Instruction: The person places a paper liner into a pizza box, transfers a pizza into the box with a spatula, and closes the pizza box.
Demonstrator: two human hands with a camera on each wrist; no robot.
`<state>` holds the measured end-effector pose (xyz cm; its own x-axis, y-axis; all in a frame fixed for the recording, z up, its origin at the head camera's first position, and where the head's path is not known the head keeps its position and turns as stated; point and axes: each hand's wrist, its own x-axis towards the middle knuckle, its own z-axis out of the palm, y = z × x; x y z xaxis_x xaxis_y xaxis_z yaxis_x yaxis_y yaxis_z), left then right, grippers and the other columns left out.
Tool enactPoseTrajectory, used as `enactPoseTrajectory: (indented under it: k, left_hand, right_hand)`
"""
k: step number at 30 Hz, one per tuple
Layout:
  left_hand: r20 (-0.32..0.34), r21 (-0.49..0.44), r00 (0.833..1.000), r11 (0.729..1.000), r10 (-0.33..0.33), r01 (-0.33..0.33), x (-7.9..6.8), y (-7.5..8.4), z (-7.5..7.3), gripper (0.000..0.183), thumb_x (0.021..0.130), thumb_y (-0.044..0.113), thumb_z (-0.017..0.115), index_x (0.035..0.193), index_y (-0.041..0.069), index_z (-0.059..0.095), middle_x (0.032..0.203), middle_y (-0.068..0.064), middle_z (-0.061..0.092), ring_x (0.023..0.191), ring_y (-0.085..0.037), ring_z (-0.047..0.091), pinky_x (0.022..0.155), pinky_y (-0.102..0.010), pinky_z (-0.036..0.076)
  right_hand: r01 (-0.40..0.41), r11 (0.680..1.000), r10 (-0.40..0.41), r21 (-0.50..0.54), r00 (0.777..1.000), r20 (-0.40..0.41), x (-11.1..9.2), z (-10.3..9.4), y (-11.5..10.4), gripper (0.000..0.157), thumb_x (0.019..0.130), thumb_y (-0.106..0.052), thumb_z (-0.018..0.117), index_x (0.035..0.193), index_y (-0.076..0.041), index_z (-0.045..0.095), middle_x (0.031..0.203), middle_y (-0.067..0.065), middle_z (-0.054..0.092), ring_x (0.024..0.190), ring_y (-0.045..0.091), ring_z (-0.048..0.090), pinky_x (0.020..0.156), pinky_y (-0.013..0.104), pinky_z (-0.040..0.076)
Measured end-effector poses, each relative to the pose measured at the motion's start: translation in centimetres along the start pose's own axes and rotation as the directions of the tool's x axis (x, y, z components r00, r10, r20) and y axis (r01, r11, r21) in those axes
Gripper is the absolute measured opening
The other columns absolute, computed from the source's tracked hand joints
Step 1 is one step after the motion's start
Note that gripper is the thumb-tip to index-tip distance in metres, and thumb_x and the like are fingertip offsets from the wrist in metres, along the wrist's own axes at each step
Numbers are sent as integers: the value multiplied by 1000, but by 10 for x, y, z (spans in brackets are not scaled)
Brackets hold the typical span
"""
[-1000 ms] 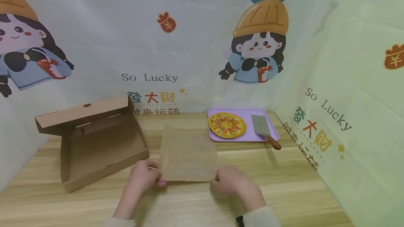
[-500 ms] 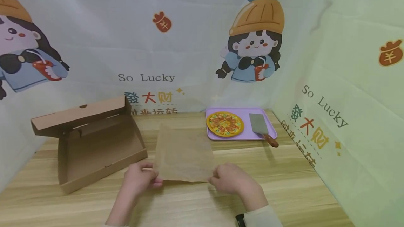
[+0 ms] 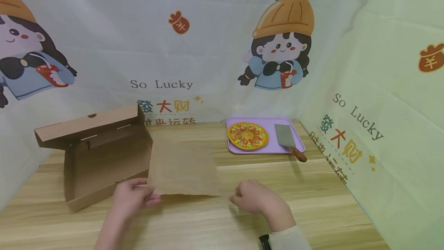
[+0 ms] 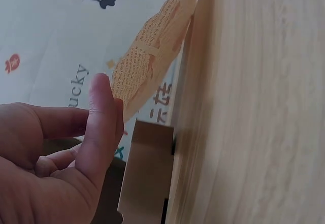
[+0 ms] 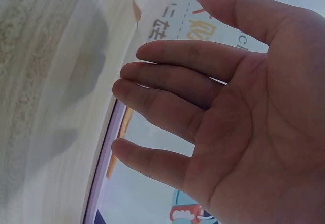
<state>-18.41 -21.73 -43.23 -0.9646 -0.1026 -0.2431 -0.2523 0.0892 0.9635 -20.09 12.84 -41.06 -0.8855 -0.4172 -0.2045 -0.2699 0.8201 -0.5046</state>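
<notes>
My left hand [image 3: 132,196] pinches the near left corner of a sheet of brown wrapping paper [image 3: 184,169] between thumb and fingers. The sheet is raised off the table along its near edge, and its left side overlaps the open cardboard pizza box [image 3: 104,188]. Printed text shows on the paper [image 4: 147,54] in the left wrist view, above the hand [image 4: 76,137]. Right of the sheet, my right hand [image 3: 256,201] is apart from it and holds nothing. In the right wrist view this hand [image 5: 218,102] has its fingers extended and spread.
At the back right a purple tray [image 3: 272,145] bears a toy pizza [image 3: 248,135] and a spatula [image 3: 285,136], whose brown handle sticks out over the near rim. The box lid [image 3: 88,122] leans up toward the back. Printed cloth walls [image 3: 215,49] enclose the wood-grain table [image 3: 194,223].
The paper has slid left toward the box with my left hand. My right hand has let go of the near right corner and stayed about where it was.
</notes>
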Motion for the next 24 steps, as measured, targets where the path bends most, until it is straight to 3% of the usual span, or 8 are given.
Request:
enactPoseTrajectory:
  k: [2, 5, 7, 9, 12, 24]
  left_hand:
    - [-6, -6, 1000, 1000, -9, 9, 0, 0, -9, 61, 105, 1, 57, 155, -22, 29, 107, -18, 76, 81, -16, 80, 78, -29, 68]
    - [-20, -28, 1000, 999, -18, 18, -1, 0, -21, 62, 107, 3, 56, 156, -22, 27, 108, -14, 75, 80, -14, 79, 80, -29, 67]
    - [-29, -43, 999, 999, -27, 26, -2, 1, -30, 63, 107, 3, 55, 157, -22, 25, 105, -10, 74, 81, -13, 79, 82, -28, 67]
    - [-38, -67, 999, 997, -35, 32, -3, 3, -38, 65, 107, 2, 55, 159, -21, 21, 99, -7, 74, 80, -12, 79, 83, -28, 67]
    - [-49, -91, 998, 995, -36, 32, -5, 4, -49, 68, 107, 1, 54, 160, -19, 17, 93, -1, 74, 82, -11, 80, 85, -26, 66]
    - [-105, -142, 994, 990, -25, 10, -9, 4, -97, 71, 108, 0, 53, 161, -20, 10, 89, 13, 70, 82, -5, 79, 85, -23, 65]
  right_hand:
    - [-10, 1000, 10, 13, 1000, 3, -1, -2, -1, 43, 104, -32, 66, 67, -14, 57, 64, -1, 48, 61, 14, 46, 60, 33, 44]
    - [-24, 1000, 24, 11, 1000, -8, -1, -5, -1, 35, 104, -32, 66, 78, -7, 67, 79, 8, 67, 72, 19, 59, 74, 44, 58]
    - [-36, 999, 36, 8, 999, -19, -2, -8, -1, 34, 103, -31, 67, 95, 1, 74, 100, 19, 77, 89, 29, 71, 90, 54, 62]
    - [-43, 999, 43, 5, 999, -31, -2, -11, -1, 40, 103, -31, 67, 112, 7, 74, 121, 27, 76, 110, 39, 74, 106, 60, 57]
    - [-59, 998, 60, 17, 998, -33, -3, -13, -2, 47, 103, -31, 67, 124, 12, 70, 130, 31, 72, 126, 48, 68, 110, 62, 54]
    - [-87, 996, 87, 13, 995, -39, -7, -21, -4, 51, 105, -32, 65, 131, 11, 67, 138, 29, 69, 134, 48, 64, 116, 61, 50]
